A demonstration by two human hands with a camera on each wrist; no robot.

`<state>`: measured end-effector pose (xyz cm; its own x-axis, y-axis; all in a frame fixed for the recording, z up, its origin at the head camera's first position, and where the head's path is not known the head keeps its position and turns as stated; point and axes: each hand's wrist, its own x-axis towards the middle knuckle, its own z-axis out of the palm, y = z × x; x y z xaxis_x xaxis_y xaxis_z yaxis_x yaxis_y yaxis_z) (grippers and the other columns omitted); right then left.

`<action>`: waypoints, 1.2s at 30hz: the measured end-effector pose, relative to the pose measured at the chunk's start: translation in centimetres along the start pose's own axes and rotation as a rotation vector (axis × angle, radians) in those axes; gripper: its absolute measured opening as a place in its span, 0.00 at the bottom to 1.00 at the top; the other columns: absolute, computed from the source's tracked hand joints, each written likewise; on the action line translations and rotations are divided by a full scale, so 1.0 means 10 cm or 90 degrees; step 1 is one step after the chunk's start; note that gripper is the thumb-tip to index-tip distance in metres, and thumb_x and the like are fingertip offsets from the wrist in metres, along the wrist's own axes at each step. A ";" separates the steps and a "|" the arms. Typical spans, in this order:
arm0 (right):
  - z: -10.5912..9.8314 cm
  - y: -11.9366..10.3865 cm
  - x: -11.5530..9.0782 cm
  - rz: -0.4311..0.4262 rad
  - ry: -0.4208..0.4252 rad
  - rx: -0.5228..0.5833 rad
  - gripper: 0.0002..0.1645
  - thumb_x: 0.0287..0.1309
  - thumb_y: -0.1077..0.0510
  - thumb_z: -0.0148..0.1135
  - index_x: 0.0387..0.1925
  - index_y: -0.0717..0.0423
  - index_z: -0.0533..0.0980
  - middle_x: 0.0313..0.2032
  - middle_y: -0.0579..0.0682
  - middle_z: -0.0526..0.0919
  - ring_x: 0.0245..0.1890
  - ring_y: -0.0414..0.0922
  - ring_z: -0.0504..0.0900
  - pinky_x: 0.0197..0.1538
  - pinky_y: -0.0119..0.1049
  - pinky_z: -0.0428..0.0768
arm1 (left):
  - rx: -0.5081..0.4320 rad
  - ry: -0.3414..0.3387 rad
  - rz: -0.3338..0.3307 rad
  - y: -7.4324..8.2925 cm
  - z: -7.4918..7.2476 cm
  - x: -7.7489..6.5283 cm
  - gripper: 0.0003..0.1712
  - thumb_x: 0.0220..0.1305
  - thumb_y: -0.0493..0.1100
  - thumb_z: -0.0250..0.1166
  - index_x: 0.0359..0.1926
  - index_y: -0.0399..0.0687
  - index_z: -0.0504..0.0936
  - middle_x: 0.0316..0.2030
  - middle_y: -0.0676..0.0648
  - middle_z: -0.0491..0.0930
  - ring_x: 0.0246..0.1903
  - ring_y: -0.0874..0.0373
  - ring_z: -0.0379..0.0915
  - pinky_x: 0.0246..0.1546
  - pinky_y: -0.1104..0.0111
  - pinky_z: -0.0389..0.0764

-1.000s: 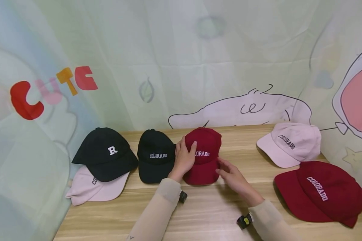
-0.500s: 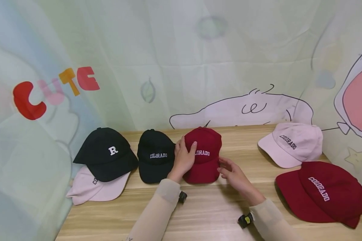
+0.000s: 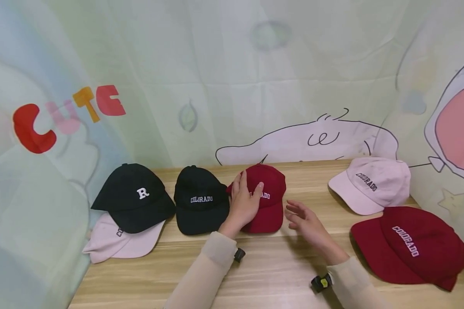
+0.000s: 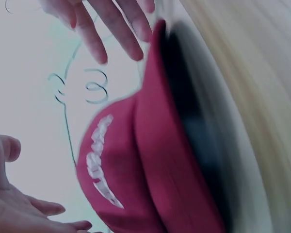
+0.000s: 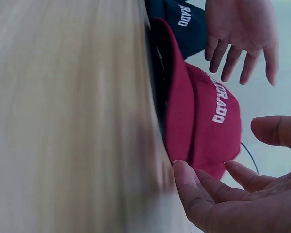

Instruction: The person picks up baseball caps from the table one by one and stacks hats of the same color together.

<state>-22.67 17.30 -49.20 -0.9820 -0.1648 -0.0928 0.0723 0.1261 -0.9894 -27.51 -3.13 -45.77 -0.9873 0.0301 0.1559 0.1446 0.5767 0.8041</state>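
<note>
A dark red baseball cap [image 3: 268, 214] with white COLORADO lettering stands on the wooden table in the head view, its brim facing the person. In front of its left side is my left hand [image 3: 244, 205], fingers extended and thumb spread, covering part of the lettering. The right wrist view shows that left hand [image 5: 245, 39] hanging off the crown with its fingers loose. My right hand [image 3: 308, 225] is just right of the brim, fingers slightly bent and holding nothing. A black COLORADO cap [image 3: 201, 210] sits directly to the left of the red one.
At the far left a black cap with an R [image 3: 133, 193] rests on a pale pink cap [image 3: 129, 249]. On the right are another pale pink cap [image 3: 375, 184] and a larger red cap [image 3: 413, 249]. A printed curtain [image 3: 232, 86] hangs behind the wooden table [image 3: 270, 274].
Both hands have drawn away from the middle red cap. The left hand has shifted right and up across its front; the right hand has moved off its right side.
</note>
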 end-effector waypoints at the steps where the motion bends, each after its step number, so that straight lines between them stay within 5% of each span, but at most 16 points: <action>1: -0.03 -0.02 -0.02 -0.003 0.000 0.003 0.31 0.69 0.63 0.49 0.70 0.63 0.57 0.67 0.66 0.62 0.61 0.56 0.67 0.59 0.54 0.74 | -0.002 -0.005 0.008 0.03 0.01 -0.02 0.45 0.68 0.63 0.51 0.76 0.50 0.46 0.73 0.43 0.45 0.68 0.48 0.41 0.66 0.38 0.52; 5: -0.17 -0.12 -0.12 -0.029 0.006 -0.003 0.30 0.70 0.64 0.48 0.70 0.66 0.56 0.67 0.68 0.61 0.61 0.59 0.65 0.60 0.56 0.72 | -0.024 -0.037 0.031 0.15 0.07 -0.10 0.45 0.68 0.63 0.52 0.76 0.52 0.45 0.73 0.45 0.44 0.69 0.51 0.39 0.66 0.41 0.57; 8: -0.33 -0.19 -0.20 -0.049 0.024 -0.027 0.30 0.71 0.62 0.48 0.69 0.65 0.56 0.66 0.68 0.62 0.63 0.57 0.64 0.59 0.48 0.75 | -0.042 -0.064 0.042 0.24 0.11 -0.17 0.44 0.69 0.63 0.51 0.77 0.54 0.44 0.74 0.46 0.45 0.69 0.52 0.40 0.65 0.42 0.59; 16: -0.81 -0.28 -0.43 -0.080 0.091 -0.076 0.31 0.72 0.54 0.49 0.69 0.65 0.57 0.63 0.65 0.65 0.55 0.37 0.70 0.49 0.26 0.78 | -0.116 -0.161 0.052 0.43 0.29 -0.37 0.42 0.70 0.64 0.48 0.76 0.53 0.46 0.73 0.50 0.48 0.68 0.57 0.42 0.67 0.46 0.57; 23: -1.21 -0.35 -0.67 -0.103 0.123 -0.044 0.29 0.70 0.55 0.53 0.68 0.60 0.61 0.53 0.36 0.74 0.51 0.32 0.73 0.47 0.21 0.78 | -0.131 -0.256 0.013 0.53 0.56 -0.57 0.42 0.69 0.67 0.46 0.75 0.53 0.51 0.72 0.48 0.53 0.68 0.57 0.45 0.69 0.51 0.55; 29: -1.57 -0.38 -0.90 -0.046 0.164 -0.128 0.31 0.70 0.50 0.52 0.71 0.48 0.59 0.56 0.35 0.71 0.47 0.29 0.75 0.44 0.17 0.76 | -0.157 -0.306 -0.029 0.59 0.78 -0.69 0.39 0.69 0.67 0.48 0.74 0.55 0.56 0.68 0.48 0.62 0.65 0.56 0.55 0.66 0.53 0.62; 36: -1.86 -0.37 -1.07 -0.009 0.234 -0.255 0.34 0.71 0.46 0.49 0.74 0.47 0.55 0.54 0.29 0.69 0.44 0.25 0.73 0.39 0.14 0.72 | -0.268 -0.354 -0.090 0.69 0.96 -0.80 0.37 0.69 0.61 0.53 0.72 0.49 0.60 0.64 0.46 0.68 0.59 0.60 0.63 0.63 0.57 0.67</action>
<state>-15.69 36.78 -42.45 -0.9841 0.1741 0.0361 0.0569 0.5005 -0.8639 -19.23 8.46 -46.98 -0.8693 0.4553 -0.1926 -0.0858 0.2446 0.9658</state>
